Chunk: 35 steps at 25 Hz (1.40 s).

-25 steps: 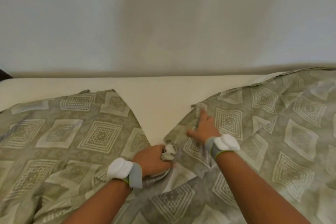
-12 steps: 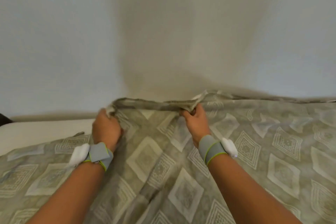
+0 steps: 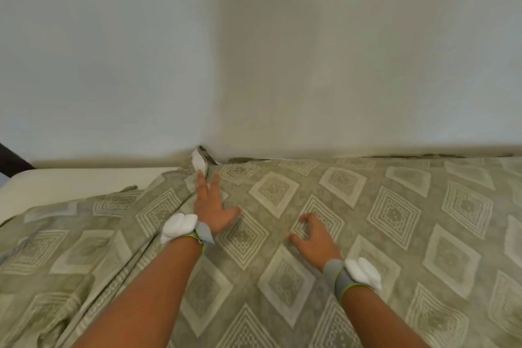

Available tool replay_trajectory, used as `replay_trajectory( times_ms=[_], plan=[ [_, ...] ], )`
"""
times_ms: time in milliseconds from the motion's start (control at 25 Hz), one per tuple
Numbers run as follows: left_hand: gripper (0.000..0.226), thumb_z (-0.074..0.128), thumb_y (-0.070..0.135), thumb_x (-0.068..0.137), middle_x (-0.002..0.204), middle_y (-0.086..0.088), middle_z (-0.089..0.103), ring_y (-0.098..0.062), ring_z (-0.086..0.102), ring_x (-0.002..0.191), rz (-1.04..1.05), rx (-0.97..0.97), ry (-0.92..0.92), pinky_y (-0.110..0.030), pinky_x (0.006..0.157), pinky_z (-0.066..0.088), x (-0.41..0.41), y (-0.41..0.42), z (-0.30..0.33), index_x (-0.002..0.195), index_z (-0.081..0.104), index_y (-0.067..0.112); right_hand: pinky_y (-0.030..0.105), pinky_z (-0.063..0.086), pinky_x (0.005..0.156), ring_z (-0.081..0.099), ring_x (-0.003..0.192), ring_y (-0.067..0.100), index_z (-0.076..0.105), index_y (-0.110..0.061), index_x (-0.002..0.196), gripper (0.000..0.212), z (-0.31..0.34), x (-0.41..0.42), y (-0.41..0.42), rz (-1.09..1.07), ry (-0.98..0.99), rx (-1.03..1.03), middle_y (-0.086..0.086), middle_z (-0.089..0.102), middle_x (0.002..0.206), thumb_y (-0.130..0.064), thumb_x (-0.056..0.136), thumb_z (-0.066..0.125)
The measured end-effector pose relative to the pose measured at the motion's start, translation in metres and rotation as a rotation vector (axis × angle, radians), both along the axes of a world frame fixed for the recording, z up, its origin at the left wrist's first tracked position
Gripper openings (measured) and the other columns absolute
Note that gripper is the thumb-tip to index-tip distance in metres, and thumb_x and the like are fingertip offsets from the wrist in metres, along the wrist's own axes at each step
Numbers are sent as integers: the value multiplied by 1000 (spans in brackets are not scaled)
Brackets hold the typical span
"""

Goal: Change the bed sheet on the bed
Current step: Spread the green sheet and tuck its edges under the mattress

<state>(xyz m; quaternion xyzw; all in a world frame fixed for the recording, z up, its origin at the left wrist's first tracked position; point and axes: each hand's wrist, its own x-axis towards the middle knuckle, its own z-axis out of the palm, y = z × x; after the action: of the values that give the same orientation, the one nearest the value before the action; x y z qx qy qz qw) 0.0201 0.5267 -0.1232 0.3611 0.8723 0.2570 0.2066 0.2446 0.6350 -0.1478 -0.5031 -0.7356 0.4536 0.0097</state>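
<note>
A grey-green bed sheet [image 3: 395,220] with pale diamond patterns covers most of the mattress. Its far edge lies along the wall, and one corner [image 3: 199,161] sticks up there. My left hand [image 3: 211,206] lies flat on the sheet with fingers spread, fingertips just below that corner. My right hand [image 3: 313,237] rests on the sheet further right and nearer to me, fingers bent and apart, holding nothing. A long fold [image 3: 158,234] runs diagonally left of my left arm. Bare cream mattress [image 3: 70,181] shows at the far left.
A pale wall [image 3: 254,51] rises directly behind the bed. A dark object [image 3: 8,161] shows at the far left edge beside the mattress. The sheet lies rumpled at the lower left [image 3: 42,305].
Both hands let go of the sheet edge that they held up near the wall. The sheet now lies flat up to the wall, and my hands rest open on top of it.
</note>
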Motion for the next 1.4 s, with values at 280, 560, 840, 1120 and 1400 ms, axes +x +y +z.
replay_trajectory(
  times_ms=[280, 560, 840, 1120, 1400],
  plan=[
    [102, 63, 65, 74, 159, -6, -16, -31, 1, 148, -331, -311, -291, -45, 117, 20, 133, -20, -47, 151, 6, 32, 72, 15, 105, -17, 147, 26, -15, -55, 142, 99, -36, 183, -35, 20, -634, 98, -9, -25, 157, -76, 73, 52],
    [130, 78, 64, 57, 151, -13, -35, -53, -22, 137, -330, -628, -120, -67, 110, 14, 184, 7, -81, 141, -20, 51, 77, 14, 102, -22, 145, 30, -22, -57, 138, 103, -62, 188, -15, 120, -630, 39, -6, -27, 157, -71, 74, 58],
    [131, 80, 66, 52, 156, -20, -19, -53, -9, 140, -164, -675, -51, -59, 115, 13, 204, 11, -60, 146, -9, 49, 75, 19, 102, -22, 144, 37, -18, -49, 144, 102, -47, 197, 2, 314, -530, -92, -2, -28, 156, -67, 78, 57],
    [79, 63, 44, 87, 159, -15, 6, -31, 18, 145, 19, -338, -29, -37, 114, 25, 281, 130, -15, 150, 22, 19, 33, 38, 104, 44, 131, 24, 34, -22, 144, 56, 19, 275, 158, 310, -116, 166, 3, 39, 148, -43, 95, 48],
    [108, 69, 67, 68, 160, -12, -7, -37, 4, 147, -227, -388, -81, -45, 116, 20, 306, 315, -48, 150, 5, 39, 37, 41, 96, 46, 125, 35, 28, -10, 145, 48, 1, 257, 366, 239, -284, 382, 16, 38, 143, -25, 100, 37]
  ],
)
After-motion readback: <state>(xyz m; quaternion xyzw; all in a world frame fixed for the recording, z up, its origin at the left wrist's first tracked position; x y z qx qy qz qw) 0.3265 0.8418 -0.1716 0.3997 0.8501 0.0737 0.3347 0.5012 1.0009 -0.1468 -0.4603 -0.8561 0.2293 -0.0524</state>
